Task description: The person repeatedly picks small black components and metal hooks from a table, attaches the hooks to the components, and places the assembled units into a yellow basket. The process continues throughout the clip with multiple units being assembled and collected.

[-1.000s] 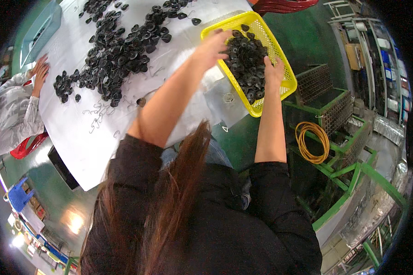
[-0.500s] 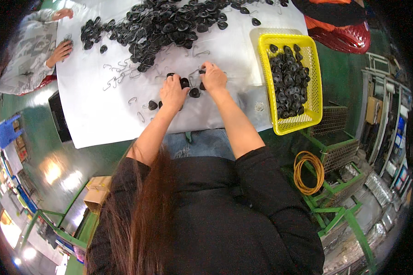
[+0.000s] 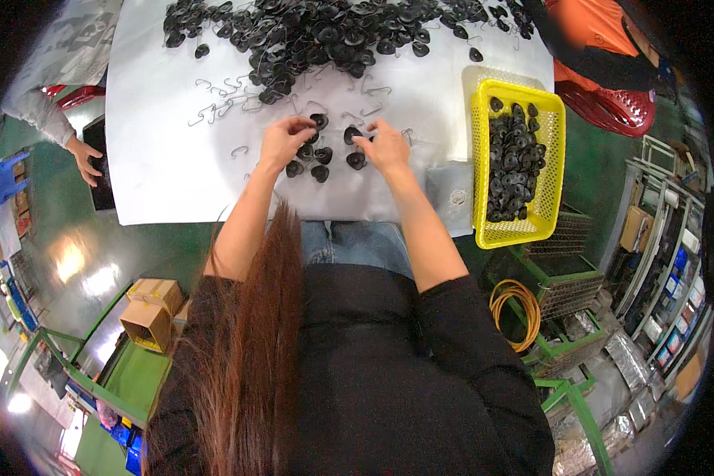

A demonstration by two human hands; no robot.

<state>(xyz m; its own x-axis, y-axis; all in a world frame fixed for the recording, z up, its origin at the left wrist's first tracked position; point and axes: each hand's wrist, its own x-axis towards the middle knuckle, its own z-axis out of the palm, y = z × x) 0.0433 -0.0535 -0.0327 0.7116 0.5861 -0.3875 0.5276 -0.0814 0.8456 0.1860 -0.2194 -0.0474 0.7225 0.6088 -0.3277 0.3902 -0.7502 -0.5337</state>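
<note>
My left hand [image 3: 284,143] is over the white tabletop, its fingers closed at the tips on a small black disc [image 3: 319,120] with a wire hook. Just below that hand several similar discs lie in a loose group, one of them a rounded black disc [image 3: 320,173]. Opposite, my right hand [image 3: 389,148] has its thumb against the edge of another black disc [image 3: 352,136], with the index finger standing apart. Under it rests one more disc [image 3: 356,161]. A large heap of black discs with hooks [image 3: 309,40] spreads beyond both hands.
A yellow plastic basket [image 3: 558,159] holding many black discs stands at the table's right edge. Loose wire hooks [image 3: 222,103] lie left of centre. A co-worker's hand [image 3: 85,161] hangs beside the left edge; another person in orange [image 3: 591,40] is at the far right.
My hands have moved farther apart, and the right thumb and index finger have spread. The discs between them now form two small groups. The co-worker's hand has come off the table. My view has shifted.
</note>
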